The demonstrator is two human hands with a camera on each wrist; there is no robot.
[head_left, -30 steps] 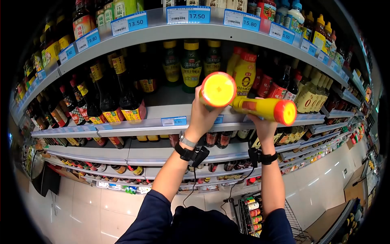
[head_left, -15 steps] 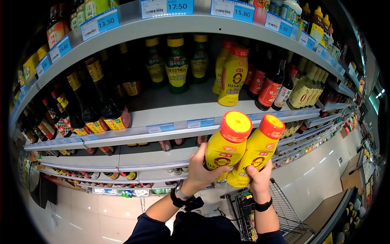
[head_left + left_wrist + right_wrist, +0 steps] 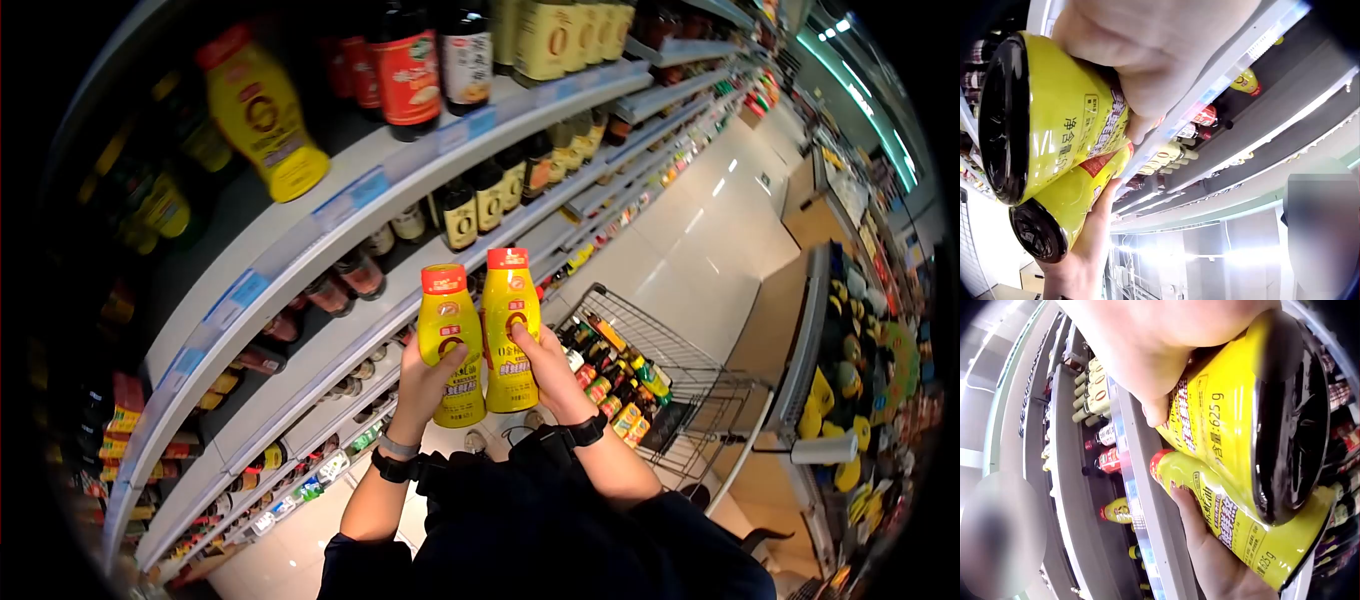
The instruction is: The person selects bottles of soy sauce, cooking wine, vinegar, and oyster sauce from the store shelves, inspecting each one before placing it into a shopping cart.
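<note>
Left hand gripping one yellow red-capped bottle, right hand gripping another, "625 g" printed.

Both bottles are bright yellow with red caps, a dark ring logo and a red band on the label, and black bases in the wrist views. Upper left of the frame, another yellow bottle. Shelf is pale grey with blue price tags.
</note>
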